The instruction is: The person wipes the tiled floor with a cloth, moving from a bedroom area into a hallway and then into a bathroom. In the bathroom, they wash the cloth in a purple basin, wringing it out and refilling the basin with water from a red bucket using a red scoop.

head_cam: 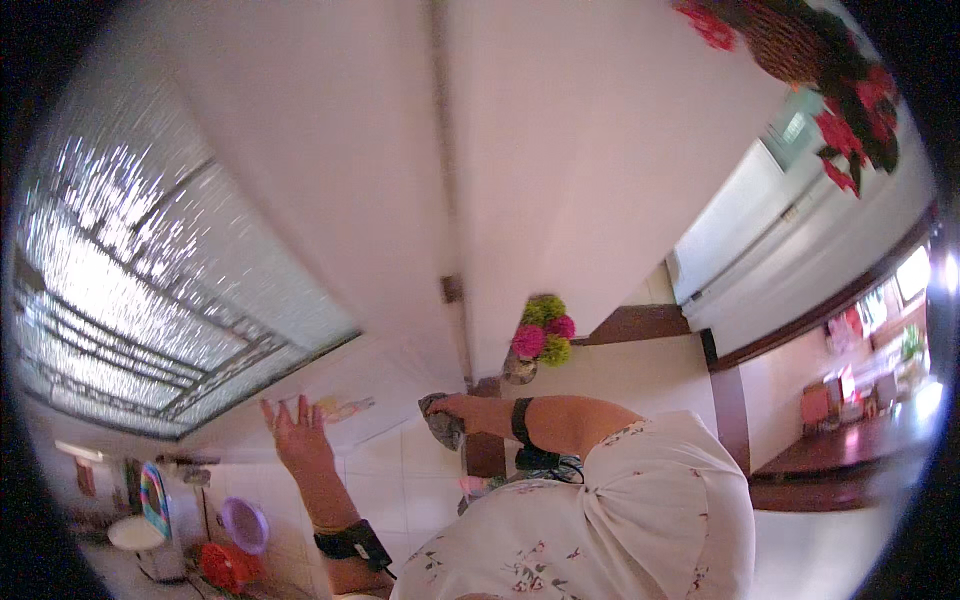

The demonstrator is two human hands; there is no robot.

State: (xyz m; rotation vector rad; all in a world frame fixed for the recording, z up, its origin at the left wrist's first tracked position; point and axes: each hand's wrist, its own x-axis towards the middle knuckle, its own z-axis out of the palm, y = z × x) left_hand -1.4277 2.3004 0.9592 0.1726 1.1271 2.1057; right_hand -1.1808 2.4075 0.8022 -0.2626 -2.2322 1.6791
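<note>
My left hand (300, 439), a black band at its wrist, is raised at the lower left with its fingers spread and nothing in them. Its fingertips are beside a yellow and pink figure (341, 409) on a pale surface; contact cannot be told. My right hand (457, 412) is closed around a crumpled grey cloth (444, 429) near the foot of a dark vertical strip (450, 225) between two large pale surfaces. Just beyond this hand, pink and yellow-green pompom-like flowers (546, 330) stand in a small round holder (519, 369).
A patterned glass window (150, 300) fills the left side. Below it are a purple basin (245, 525) and a red object (225, 566). Red flowers (840, 135) hang at the upper right. A dark wooden tabletop (847, 446) with several items lies at the right.
</note>
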